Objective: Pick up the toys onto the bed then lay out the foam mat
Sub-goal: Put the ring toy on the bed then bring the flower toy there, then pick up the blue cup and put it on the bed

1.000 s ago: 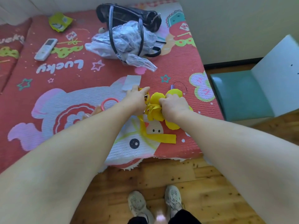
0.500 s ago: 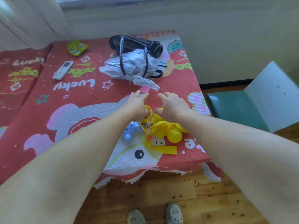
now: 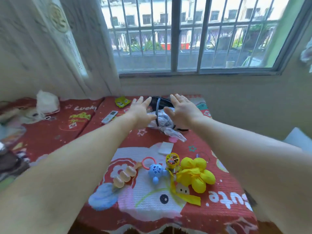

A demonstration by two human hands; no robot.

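Several toys lie on the red patterned bed cover: a yellow fabric flower with a yellow ribbon, a small yellow toy, a blue rattle with a pink ring, and a peach rattle. My left hand and my right hand are raised above the bed, fingers spread, palms away, holding nothing. They hover in front of a black bag with a crinkled plastic bag.
A white remote, a green packet and a white paper lie on the bed. White cloth sits at far left. Curtain and barred window stand behind. A pale chair edge is at right.
Both hands let go of the yellow toys and lifted away toward the far end of the bed. My view tilted up from the floor to the window.
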